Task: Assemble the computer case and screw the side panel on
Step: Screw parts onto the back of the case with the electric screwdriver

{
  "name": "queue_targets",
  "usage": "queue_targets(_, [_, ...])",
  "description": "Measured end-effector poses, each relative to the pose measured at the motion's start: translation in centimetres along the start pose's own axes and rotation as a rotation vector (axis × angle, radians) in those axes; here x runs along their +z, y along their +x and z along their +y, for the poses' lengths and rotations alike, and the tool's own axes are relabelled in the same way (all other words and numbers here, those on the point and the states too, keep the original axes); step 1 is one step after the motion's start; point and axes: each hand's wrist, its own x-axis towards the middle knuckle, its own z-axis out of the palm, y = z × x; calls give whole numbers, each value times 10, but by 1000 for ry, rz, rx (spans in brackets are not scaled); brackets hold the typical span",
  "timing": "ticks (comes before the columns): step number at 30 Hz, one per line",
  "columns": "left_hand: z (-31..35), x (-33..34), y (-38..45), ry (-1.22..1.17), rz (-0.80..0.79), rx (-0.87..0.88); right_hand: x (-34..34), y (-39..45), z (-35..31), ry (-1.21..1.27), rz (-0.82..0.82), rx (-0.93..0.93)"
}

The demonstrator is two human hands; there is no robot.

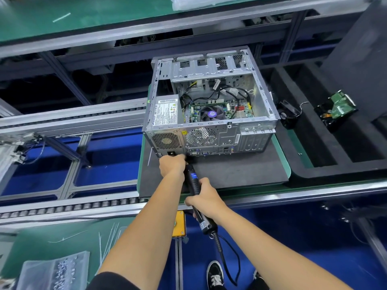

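Black mat (240,172) bears open case (209,114) — fan (287,114), drive (337,107) beside.

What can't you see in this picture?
- Driver tip: head view, hidden behind the left hand.
- Any screw there: hidden by the same hand.
- Label on the power supply: print too small.
- Bag contents: blurred, cut off by the bottom edge.

The open grey metal computer case (209,105) sat on a dark foam mat (240,170) on the worktop, rear panel facing the person. Right of it, a small black fan (288,114), then a green-boarded hard drive (337,107) further right, both in black foam tray slots (314,143).
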Motion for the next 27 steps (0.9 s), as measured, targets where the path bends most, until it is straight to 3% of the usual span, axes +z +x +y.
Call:
queue_targets(7, [-2,2,-3,-136,1,-43,-4,0,0,10,-34,16])
queue_targets(20, [-4,2,-2,-126,10,-16,-11,-1,9,-69,-24,-7])
queue_targets(27, [-15,1,-6,198,22,264,-27,-4,6,-33,-83,16])
